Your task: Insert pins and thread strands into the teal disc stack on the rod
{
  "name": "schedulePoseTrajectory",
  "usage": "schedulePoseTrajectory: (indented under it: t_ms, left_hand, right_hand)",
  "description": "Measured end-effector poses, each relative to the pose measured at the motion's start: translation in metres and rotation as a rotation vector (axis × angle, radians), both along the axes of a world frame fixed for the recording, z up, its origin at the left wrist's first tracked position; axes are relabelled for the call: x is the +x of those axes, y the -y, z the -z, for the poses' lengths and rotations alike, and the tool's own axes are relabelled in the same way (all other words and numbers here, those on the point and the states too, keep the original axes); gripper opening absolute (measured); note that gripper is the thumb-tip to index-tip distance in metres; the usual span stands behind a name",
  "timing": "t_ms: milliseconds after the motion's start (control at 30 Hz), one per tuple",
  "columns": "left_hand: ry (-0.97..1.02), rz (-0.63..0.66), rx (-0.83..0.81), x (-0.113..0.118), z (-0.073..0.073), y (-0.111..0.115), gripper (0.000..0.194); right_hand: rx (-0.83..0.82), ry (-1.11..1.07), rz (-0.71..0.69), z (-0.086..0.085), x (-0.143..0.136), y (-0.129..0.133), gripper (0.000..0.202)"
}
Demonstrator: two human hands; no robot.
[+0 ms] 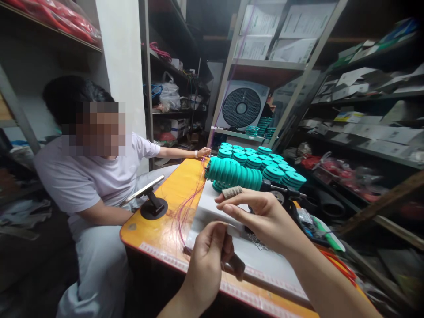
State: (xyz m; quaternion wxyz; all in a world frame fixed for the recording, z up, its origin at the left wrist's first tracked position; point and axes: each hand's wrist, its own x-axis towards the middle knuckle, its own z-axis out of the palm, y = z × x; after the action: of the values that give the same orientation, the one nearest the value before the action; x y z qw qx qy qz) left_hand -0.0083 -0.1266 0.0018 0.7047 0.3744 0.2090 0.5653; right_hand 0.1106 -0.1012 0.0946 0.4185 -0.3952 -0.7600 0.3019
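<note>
My left hand [207, 260] is closed in a pinch above the near edge of the table; a small pale tip shows at the thumb, but what it holds cannot be made out. Just beyond it, my right hand [261, 212] reaches in with thumb and fingers stretched and slightly apart, nothing visible between them. A beige wrap [232, 191] covers one of its fingertips. Behind the hands, a row of teal spools [235, 173] lies side by side on a black shaft device. Small silvery pieces [256, 242] are scattered under the right hand.
More teal spools [273, 172] stand stacked behind. Thin purple-red wires [182, 216] trail over the orange table [172, 190]. A co-worker [99, 176] sits at the left, one hand [203, 152] at the table's far end. A phone stand [154, 208] is near that person. Shelves surround the table.
</note>
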Motion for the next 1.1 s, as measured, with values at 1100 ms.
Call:
schedulePoseTrajectory:
  t_ms: [1100]
  left_hand:
    - [-0.938,-0.346,0.588,-0.027,-0.007,-0.015,0.02]
  right_hand:
    - [0.833,1.234,0.148,0.003,0.0,0.015,0.01]
